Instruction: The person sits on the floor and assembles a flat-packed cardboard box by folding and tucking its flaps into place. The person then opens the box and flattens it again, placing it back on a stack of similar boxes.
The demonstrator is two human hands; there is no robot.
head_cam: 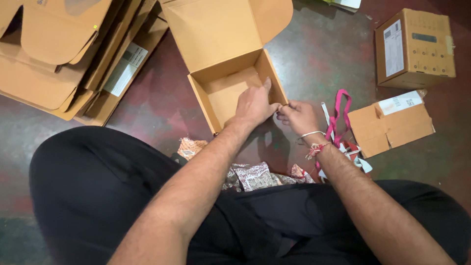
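While the open cardboard box sits on the floor, left hand grips its near wall; right hand pinches the corner (light, stiff, probably best held by edges).

Single head-worn view, looking steeply down from above the seated person's lap onto the floor. The forearms enter from 6 o'clock and the hands meet near centre, at close range, at the open cardboard box. Flattened cartons lie at 10 o'clock, a sealed carton at 2 o'clock.
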